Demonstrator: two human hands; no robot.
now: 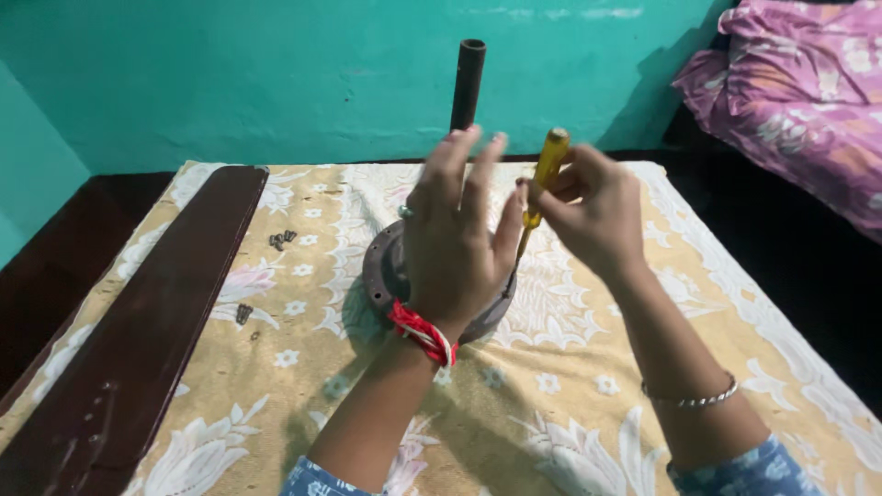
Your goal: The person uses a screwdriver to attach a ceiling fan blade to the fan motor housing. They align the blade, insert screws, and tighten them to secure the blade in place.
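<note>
- A person's two bare hands work over a round, dark metal fan motor housing (381,271) that sits near the middle of a counter covered by a yellow cloth (570,386) with a white flower pattern; a dark tube (468,83) rises upright from behind the housing
- The left hand (455,243) hovers over the housing with fingers spread and pointing up, hiding most of it; its grip is loose and wide, closed on nothing; a red and white thread band (423,332) circles the wrist
- The right hand (593,211) has its grip closed around a yellow-handled screwdriver (544,184), fingers pinching the handle; the shaft slants down toward the right edge of the housing; a thin metal bracelet (691,399) sits on that forearm
- A long dark brown fan blade (156,321) lies along the left side of the cloth; a few small dark screws (281,240) lie between the blade and the housing
- A pink floral blanket (799,92) shows at the upper right, against a teal wall (276,73)
</note>
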